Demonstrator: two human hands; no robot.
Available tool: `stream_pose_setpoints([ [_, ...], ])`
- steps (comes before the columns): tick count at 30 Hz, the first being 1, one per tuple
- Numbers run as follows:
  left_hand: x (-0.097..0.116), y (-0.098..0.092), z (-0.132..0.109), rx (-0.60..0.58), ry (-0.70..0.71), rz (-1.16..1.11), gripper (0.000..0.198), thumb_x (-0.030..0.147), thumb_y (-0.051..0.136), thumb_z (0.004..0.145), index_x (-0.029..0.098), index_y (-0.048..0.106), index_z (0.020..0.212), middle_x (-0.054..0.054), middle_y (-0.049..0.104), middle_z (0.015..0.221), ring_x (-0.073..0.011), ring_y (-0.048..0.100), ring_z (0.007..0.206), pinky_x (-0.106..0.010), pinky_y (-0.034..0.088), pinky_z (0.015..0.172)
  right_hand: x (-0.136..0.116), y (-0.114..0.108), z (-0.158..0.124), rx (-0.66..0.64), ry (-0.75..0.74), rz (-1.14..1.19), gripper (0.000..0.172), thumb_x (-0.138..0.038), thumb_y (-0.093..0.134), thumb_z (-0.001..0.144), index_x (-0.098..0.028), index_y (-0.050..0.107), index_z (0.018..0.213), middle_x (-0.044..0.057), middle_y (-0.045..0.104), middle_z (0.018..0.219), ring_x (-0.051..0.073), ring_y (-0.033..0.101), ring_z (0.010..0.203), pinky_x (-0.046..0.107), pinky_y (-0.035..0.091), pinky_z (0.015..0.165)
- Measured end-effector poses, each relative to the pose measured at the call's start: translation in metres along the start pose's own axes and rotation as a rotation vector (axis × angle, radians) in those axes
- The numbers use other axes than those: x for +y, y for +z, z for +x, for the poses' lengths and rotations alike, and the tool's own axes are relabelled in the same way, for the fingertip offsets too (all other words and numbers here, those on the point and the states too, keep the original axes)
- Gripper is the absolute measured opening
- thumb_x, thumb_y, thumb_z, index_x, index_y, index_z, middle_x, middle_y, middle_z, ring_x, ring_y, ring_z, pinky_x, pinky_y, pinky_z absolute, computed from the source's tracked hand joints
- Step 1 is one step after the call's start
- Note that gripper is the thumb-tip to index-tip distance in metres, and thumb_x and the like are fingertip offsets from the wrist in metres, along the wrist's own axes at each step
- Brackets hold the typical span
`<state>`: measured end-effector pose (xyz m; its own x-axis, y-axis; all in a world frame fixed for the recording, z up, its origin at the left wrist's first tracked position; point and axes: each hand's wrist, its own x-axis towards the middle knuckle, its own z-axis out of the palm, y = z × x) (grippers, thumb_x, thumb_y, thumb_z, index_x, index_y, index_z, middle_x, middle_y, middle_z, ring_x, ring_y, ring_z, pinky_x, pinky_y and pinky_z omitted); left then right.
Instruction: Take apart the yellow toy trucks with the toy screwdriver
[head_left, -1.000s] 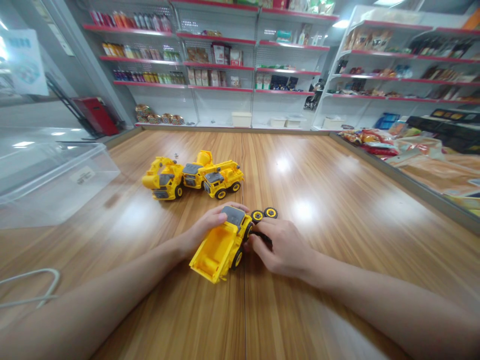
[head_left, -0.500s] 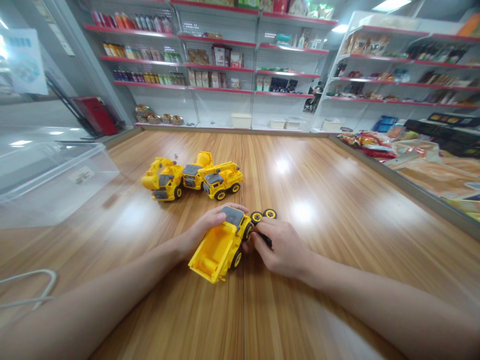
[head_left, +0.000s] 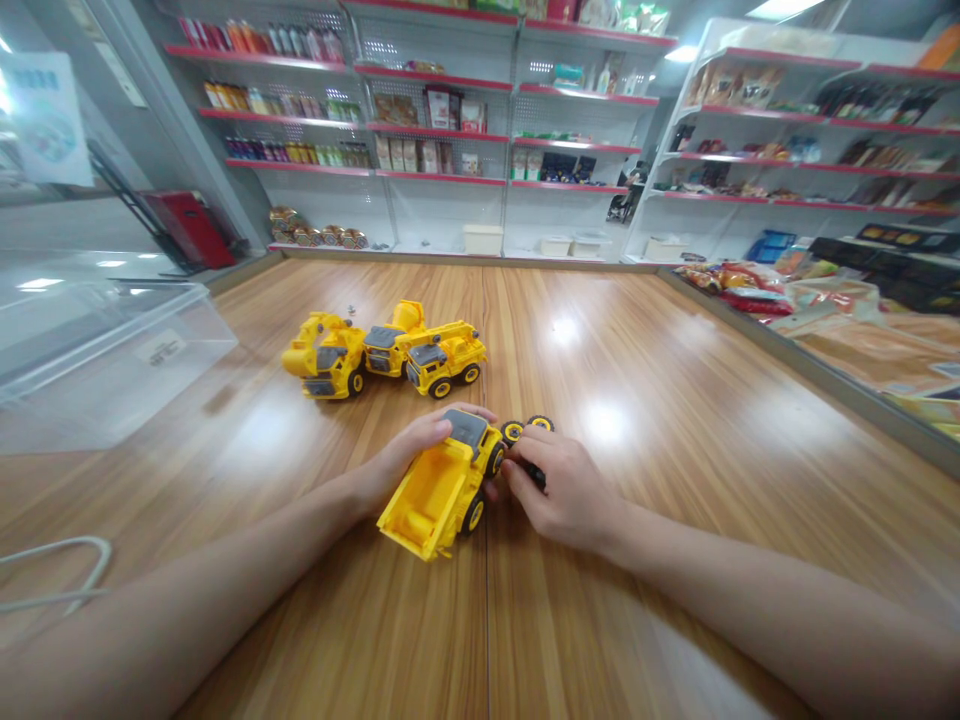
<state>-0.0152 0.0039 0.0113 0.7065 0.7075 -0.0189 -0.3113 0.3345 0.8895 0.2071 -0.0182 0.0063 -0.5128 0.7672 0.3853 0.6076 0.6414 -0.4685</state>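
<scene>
A yellow toy dump truck (head_left: 439, 490) lies on the wooden table (head_left: 675, 420), its bed towards me. My left hand (head_left: 409, 450) is wrapped round its left side and grey cab. My right hand (head_left: 559, 490) is closed beside the truck's right side, fingers pinching a small dark part at the truck's front wheel. Two loose yellow-and-black wheels (head_left: 529, 428) rest just beyond the right hand's fingers. What exactly the right fingers hold is partly hidden.
Three more yellow toy construction vehicles (head_left: 382, 360) stand in a row farther back. A clear plastic box (head_left: 97, 360) sits at the left, a white cable (head_left: 52, 575) near the left edge. Shop shelves with goods line the back and right.
My right hand has shifted slightly towards the truck and the loose wheels. The truck and left hand have barely moved.
</scene>
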Motion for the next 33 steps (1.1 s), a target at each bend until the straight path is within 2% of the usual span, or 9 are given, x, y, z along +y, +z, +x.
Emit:
stream_pose_setpoints([
  [4,0.0005,-0.0001,-0.0001,0.017,-0.012,0.012,0.053,0.05,0.055,0.085,0.018,0.048,0.126,-0.017,0.067,0.109,-0.0335,0.07,0.086,-0.045,0.056,0.072,0.0002,0.0,-0.0001,0.018,0.002,0.033,0.006,-0.02,0.054,0.087,-0.018,0.052,0.082,0.004,0.057,0.082,0.016,0.052,0.074,0.028,0.04,0.066],
  [7,0.0008,0.0004,-0.0008,0.041,0.0,0.019,0.052,0.048,0.056,0.085,0.016,0.049,0.125,-0.017,0.066,0.109,-0.0322,0.07,0.087,-0.045,0.055,0.076,-0.0009,-0.0011,0.0007,-0.006,0.0,0.037,0.013,-0.021,0.051,0.09,-0.018,0.053,0.078,0.005,0.057,0.081,0.016,0.053,0.075,0.028,0.04,0.067],
  [10,0.001,0.0013,-0.0014,0.015,-0.013,0.007,0.053,0.049,0.055,0.085,0.017,0.048,0.127,-0.017,0.067,0.109,-0.0336,0.07,0.089,-0.045,0.056,0.075,-0.0012,-0.0013,0.001,-0.025,-0.002,0.039,0.021,-0.019,0.046,0.093,-0.018,0.051,0.073,0.005,0.057,0.079,0.015,0.053,0.074,0.028,0.04,0.068],
  [15,0.0021,0.0018,-0.0008,0.007,-0.017,0.014,0.054,0.051,0.055,0.084,0.018,0.047,0.126,-0.017,0.067,0.106,-0.0352,0.07,0.088,-0.044,0.056,0.069,0.0,0.0005,0.0004,0.023,0.006,0.045,0.008,-0.017,0.055,0.086,-0.018,0.052,0.078,0.003,0.055,0.079,0.015,0.052,0.073,0.028,0.039,0.066],
  [18,0.0024,0.0013,-0.0011,0.025,-0.027,0.011,0.054,0.051,0.056,0.084,0.018,0.047,0.126,-0.016,0.066,0.108,-0.0344,0.07,0.088,-0.044,0.056,0.071,-0.0007,0.0002,0.0007,0.038,0.006,0.054,0.007,-0.017,0.057,0.083,-0.018,0.052,0.079,0.003,0.055,0.08,0.016,0.051,0.073,0.028,0.038,0.065],
  [23,0.0013,0.0005,-0.0024,0.019,-0.032,-0.007,0.056,0.051,0.056,0.084,0.018,0.046,0.128,-0.017,0.066,0.109,-0.0347,0.069,0.089,-0.045,0.055,0.073,-0.0016,-0.0007,0.0004,-0.013,-0.005,0.059,0.022,-0.019,0.045,0.093,-0.018,0.051,0.071,0.004,0.056,0.077,0.015,0.053,0.071,0.028,0.039,0.066],
  [29,0.0005,-0.0006,-0.0007,0.001,-0.035,0.002,0.055,0.051,0.055,0.084,0.019,0.046,0.128,-0.017,0.066,0.108,-0.0353,0.069,0.089,-0.044,0.055,0.07,-0.0016,-0.0008,0.0003,0.032,0.013,0.042,0.007,-0.019,0.054,0.085,-0.018,0.053,0.078,0.003,0.057,0.078,0.015,0.052,0.071,0.027,0.038,0.065],
  [33,0.0,-0.0007,-0.0015,0.012,-0.022,0.009,0.055,0.05,0.054,0.085,0.018,0.046,0.129,-0.017,0.066,0.108,-0.0356,0.069,0.089,-0.045,0.055,0.073,-0.0018,-0.0008,0.0006,-0.001,0.032,0.044,0.019,-0.021,0.048,0.091,-0.018,0.051,0.073,0.002,0.058,0.073,0.013,0.053,0.066,0.026,0.036,0.062],
])
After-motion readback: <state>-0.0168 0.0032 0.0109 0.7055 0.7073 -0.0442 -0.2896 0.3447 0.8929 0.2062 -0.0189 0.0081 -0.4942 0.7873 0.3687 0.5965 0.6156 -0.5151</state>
